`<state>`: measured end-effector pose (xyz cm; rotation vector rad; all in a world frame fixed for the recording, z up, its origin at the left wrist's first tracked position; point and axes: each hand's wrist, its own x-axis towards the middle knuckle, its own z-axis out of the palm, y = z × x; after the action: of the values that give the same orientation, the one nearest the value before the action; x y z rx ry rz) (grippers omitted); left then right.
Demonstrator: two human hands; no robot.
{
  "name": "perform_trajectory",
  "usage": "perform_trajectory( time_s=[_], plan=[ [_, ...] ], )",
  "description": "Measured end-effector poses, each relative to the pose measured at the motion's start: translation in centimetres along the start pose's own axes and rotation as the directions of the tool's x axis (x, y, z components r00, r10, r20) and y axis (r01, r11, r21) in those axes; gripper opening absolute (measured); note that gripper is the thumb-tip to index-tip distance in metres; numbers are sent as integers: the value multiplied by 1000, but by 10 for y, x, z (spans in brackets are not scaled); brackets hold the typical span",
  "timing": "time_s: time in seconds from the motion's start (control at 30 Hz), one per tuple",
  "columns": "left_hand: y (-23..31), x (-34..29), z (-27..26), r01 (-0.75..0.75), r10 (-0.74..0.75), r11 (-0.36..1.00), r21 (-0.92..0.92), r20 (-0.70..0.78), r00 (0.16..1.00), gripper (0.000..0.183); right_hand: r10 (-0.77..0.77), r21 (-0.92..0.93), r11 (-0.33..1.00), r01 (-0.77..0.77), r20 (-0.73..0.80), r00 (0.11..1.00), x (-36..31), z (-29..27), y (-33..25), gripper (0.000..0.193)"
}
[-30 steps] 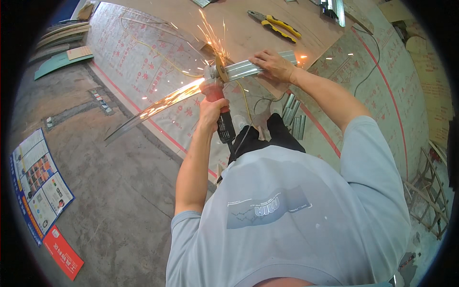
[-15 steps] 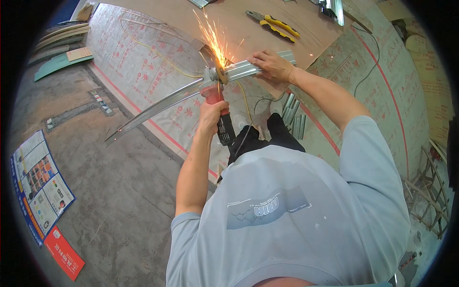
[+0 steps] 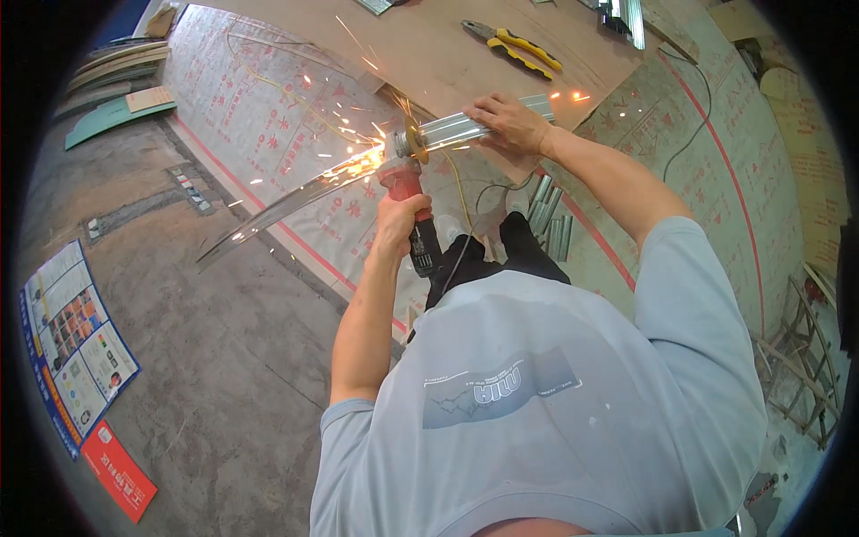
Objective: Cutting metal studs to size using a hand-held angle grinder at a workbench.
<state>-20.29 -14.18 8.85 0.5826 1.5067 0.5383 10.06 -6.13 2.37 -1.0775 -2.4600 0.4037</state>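
My left hand (image 3: pixel 400 219) is wrapped round the body of a red and black angle grinder (image 3: pixel 404 183). Its disc (image 3: pixel 413 136) stands against a long shiny metal channel (image 3: pixel 447 131), and sparks (image 3: pixel 362 161) stream off to the left along the metal. With my right hand (image 3: pixel 508 123) I grip the channel to the right of the disc, close to its end over the board table. The channel's long left part (image 3: pixel 291 204) reaches out past the table above the floor. The grinder's head hides part of the channel at the contact.
Yellow-handled pliers (image 3: pixel 512 49) lie on the board table (image 3: pixel 420 67), with metal pieces (image 3: pixel 622 20) at its far edge. Short cut channel pieces (image 3: pixel 550 219) rest on the floor by my feet. A cable (image 3: pixel 461 259) hangs from the grinder. Posters (image 3: pixel 76 345) lie at left.
The sparks, which shot upward from the disc, now spray mostly left along the channel. The grinder has shifted very slightly; my right hand keeps its place on the channel.
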Motion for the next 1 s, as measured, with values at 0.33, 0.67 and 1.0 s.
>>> perform_trajectory(
  time_s=[0.33,0.67,1.0],
  plan=[
    [7,-6,1,-11,11,1000,-21,-2,1000,22,7,0,1000,-7,-2,1000,0,0,4,68],
    [38,-28,-14,-75,73,996,-56,-52,996,24,-26,-51,998,26,12,1000,-1,2,4,66],
    [27,-33,-24,-132,129,987,-88,-33,991,23,-88,-243,959,144,229,970,16,-18,7,37]
  ],
)
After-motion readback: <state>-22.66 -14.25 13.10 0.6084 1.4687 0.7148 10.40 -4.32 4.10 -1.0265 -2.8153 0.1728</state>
